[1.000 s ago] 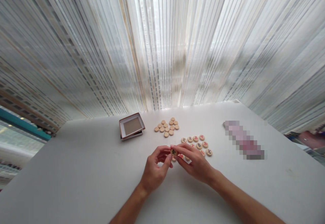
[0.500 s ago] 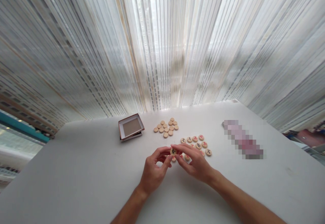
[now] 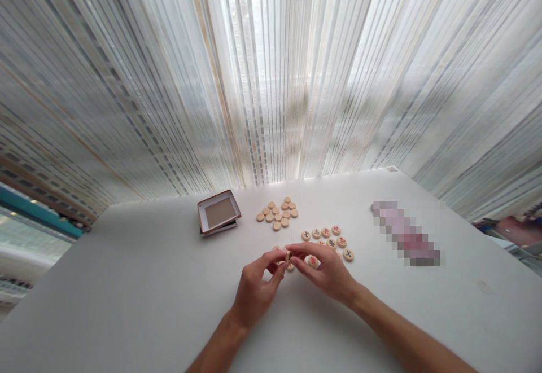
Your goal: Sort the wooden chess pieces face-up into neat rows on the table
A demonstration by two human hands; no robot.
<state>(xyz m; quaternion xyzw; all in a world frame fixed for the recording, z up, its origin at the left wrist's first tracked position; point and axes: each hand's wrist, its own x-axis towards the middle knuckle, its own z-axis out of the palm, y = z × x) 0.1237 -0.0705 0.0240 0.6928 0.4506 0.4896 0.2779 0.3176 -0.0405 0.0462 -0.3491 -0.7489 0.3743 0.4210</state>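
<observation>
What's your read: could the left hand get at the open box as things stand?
Probably yes: only bare tabletop shows between the left hand and the open box, though that hand is busy, holding a round piece together with the right hand.

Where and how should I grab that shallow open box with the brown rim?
The shallow brown-rimmed box is probably best pinched by its right wall, left hand coming from above right: its top is open, that wall thin and unobstructed. Lift gently; it sits askew on another white-sided piece.
</observation>
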